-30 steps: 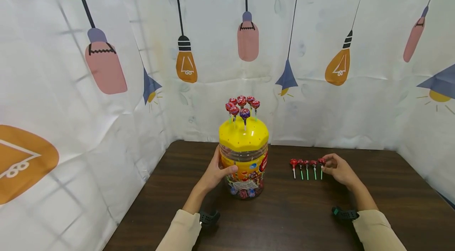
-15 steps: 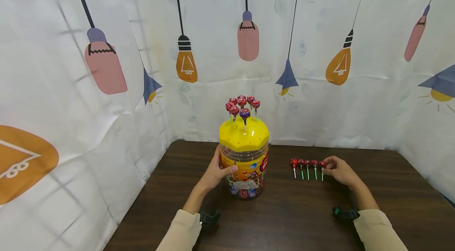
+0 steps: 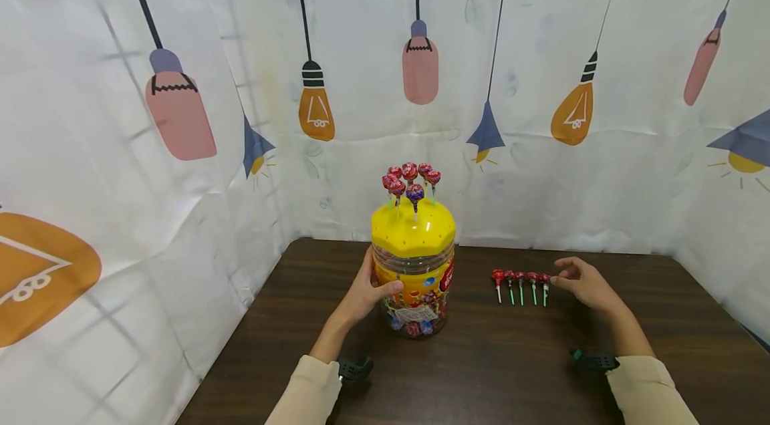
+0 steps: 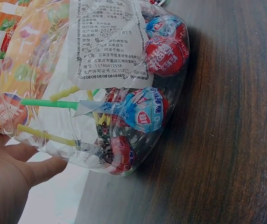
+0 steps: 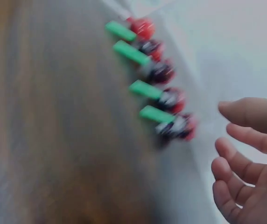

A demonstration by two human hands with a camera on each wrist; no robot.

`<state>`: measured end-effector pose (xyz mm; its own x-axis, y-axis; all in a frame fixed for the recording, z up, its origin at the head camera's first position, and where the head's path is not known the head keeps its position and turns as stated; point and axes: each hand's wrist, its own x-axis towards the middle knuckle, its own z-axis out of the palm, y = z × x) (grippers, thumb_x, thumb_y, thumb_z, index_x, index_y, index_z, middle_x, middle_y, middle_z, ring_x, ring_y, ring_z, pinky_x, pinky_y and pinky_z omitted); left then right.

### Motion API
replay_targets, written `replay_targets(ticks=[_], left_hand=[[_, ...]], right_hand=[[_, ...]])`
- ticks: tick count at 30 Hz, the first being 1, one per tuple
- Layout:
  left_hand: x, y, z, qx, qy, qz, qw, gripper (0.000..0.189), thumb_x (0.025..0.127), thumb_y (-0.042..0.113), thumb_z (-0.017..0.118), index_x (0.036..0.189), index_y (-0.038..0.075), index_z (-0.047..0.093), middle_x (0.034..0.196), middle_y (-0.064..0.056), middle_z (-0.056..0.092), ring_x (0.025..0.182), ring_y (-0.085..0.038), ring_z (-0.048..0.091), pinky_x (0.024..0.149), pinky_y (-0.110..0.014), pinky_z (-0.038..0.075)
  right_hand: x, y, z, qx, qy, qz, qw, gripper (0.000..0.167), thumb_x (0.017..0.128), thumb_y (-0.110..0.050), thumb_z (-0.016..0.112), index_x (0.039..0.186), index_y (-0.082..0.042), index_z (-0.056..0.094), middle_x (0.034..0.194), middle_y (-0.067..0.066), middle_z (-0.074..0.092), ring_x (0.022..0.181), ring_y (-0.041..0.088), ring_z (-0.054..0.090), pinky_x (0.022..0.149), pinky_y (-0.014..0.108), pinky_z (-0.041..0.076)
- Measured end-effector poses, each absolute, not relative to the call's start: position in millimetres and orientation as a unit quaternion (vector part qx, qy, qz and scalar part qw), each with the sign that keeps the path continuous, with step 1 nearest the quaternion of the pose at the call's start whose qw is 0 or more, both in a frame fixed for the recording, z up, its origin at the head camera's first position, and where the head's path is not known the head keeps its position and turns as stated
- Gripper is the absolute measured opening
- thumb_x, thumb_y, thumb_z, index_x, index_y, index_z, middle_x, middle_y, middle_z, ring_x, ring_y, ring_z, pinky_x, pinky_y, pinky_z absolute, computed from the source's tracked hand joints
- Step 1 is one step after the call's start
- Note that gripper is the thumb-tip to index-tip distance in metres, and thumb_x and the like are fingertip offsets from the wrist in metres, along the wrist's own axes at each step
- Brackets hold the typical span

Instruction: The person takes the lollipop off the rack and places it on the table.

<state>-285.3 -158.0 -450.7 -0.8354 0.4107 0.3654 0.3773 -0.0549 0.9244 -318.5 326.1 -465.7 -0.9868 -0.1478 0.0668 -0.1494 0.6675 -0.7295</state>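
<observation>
A clear plastic jar [image 3: 415,288] with a yellow lid [image 3: 414,230] stands upright on the table. My left hand [image 3: 367,288] holds it from the left side, thumb across the front label. Several red lollipops [image 3: 409,171] and a purple one [image 3: 414,194] stick up out of the lid. Wrapped lollipops [image 4: 145,109] show through the jar wall in the left wrist view. My right hand [image 3: 583,283] is just right of a row of lollipops [image 3: 521,276] lying side by side, heads away from me. Its fingers are loosely bent around nothing, apart from the end lollipop [image 5: 182,126].
The dark wooden table [image 3: 481,358] reaches back to a white curtain [image 3: 373,77] printed with hanging lamps. A label with printed text [image 4: 108,44] is stuck on the jar.
My right hand has let go of the end lollipop in the row and drawn back to the right. The left hand and jar have stayed in place.
</observation>
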Motion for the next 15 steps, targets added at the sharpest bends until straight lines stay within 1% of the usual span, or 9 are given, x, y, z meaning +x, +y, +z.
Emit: replay_targets(ticks=[2,6,8,12,15], left_hand=[[-285,-158,-451,0.288,0.687,0.667,0.011,0.090,0.095,0.033,0.072,0.161,0.036,0.011,0.152,-0.008,0.042,0.131,-0.025,0.053,0.108,-0.038,0.049],[-285,-159,-452,0.289,0.687,0.667,0.009,0.089,0.096,0.033,0.072,0.161,0.036,0.011,0.152,-0.008,0.042,0.131,-0.025,0.053,0.109,-0.039,0.049],[-285,-159,-452,0.288,0.688,0.666,0.010,0.090,0.096,0.033,0.072,0.161,0.036,0.011,0.152,-0.007,0.042,0.131,-0.025,0.053,0.109,-0.039,0.049],[-285,-159,-451,0.286,0.693,0.662,0.010,0.089,0.096,0.035,0.072,0.161,0.037,0.010,0.153,-0.007,0.042,0.131,-0.024,0.053,0.110,-0.039,0.048],[-284,-159,-451,0.286,0.693,0.661,0.011,0.089,0.096,0.034,0.071,0.161,0.036,0.010,0.153,-0.008,0.042,0.131,-0.023,0.053,0.109,-0.039,0.049]], right_hand=[[-316,322,-455,0.084,-0.909,0.408,0.018,0.053,0.104,-0.032,0.061,0.141,0.003,0.048,0.115,0.016,0.061,0.097,0.015,0.058,0.079,0.034,0.050],[-304,304,-426,0.114,-0.891,0.435,0.064,0.049,0.105,-0.036,0.058,0.142,-0.004,0.051,0.114,0.004,0.061,0.095,0.000,0.058,0.079,0.027,0.051],[-296,289,-410,0.144,-0.875,0.454,0.092,0.043,0.105,-0.033,0.058,0.139,-0.006,0.054,0.112,0.001,0.062,0.095,-0.003,0.059,0.079,0.025,0.052],[-280,248,-387,0.212,-0.829,0.500,0.131,0.030,0.104,-0.018,0.060,0.131,-0.005,0.060,0.107,0.000,0.064,0.094,0.003,0.063,0.080,0.021,0.054],[-270,214,-373,0.261,-0.791,0.533,0.148,0.025,0.102,-0.008,0.062,0.126,-0.002,0.062,0.105,0.002,0.066,0.092,0.008,0.065,0.080,0.020,0.056]])
